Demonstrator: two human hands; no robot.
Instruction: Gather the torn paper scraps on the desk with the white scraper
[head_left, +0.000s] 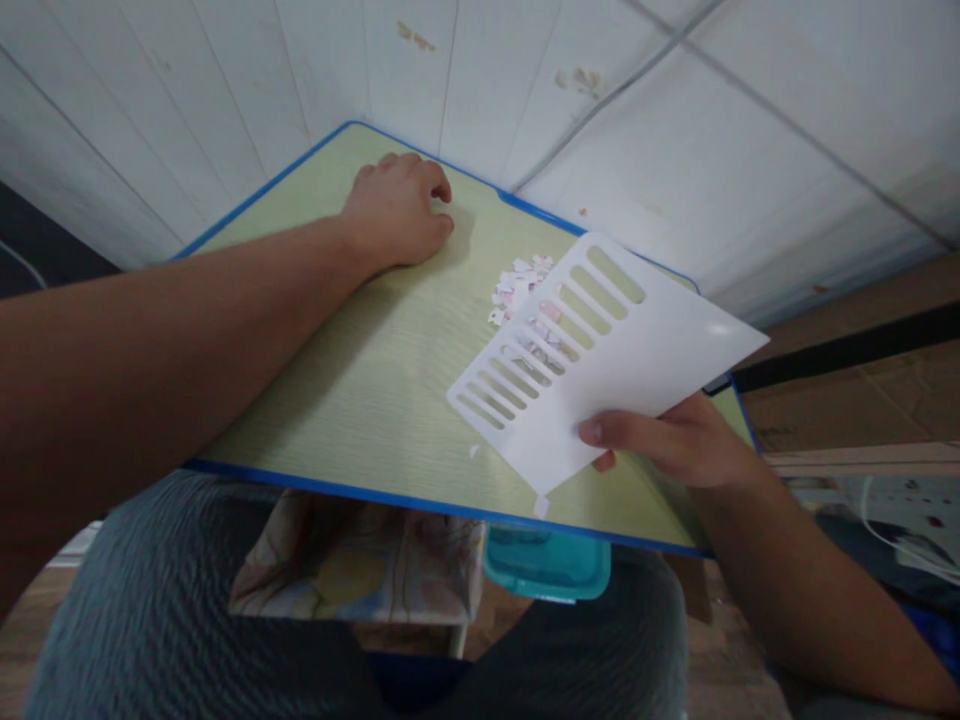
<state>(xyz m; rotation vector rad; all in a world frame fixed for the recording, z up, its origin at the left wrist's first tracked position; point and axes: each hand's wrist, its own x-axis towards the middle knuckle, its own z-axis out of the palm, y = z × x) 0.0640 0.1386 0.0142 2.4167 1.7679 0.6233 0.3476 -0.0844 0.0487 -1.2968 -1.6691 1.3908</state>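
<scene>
In my right hand [667,437] is a thin white slotted plastic sheet [622,370], held by its near edge with the thumb on top. The sheet is tilted above the table, its row of long slots toward the far left. Under its slotted edge lies a heap of small white and pinkish pieces [517,283], partly hidden but showing through the slots. My left hand [405,212] rests on the table near the far edge, fingers loosely bent and thumb apart, holding nothing. Two stray white scraps [541,506] lie near the front edge.
The pale yellow-green table [360,390] has a blue rim and stands against a white panelled wall [480,90] with a grey cable [600,105]. Below its front edge are a teal-lidded container [551,568] and a patterned fabric item [367,570]. Cardboard [862,390] stands at the right.
</scene>
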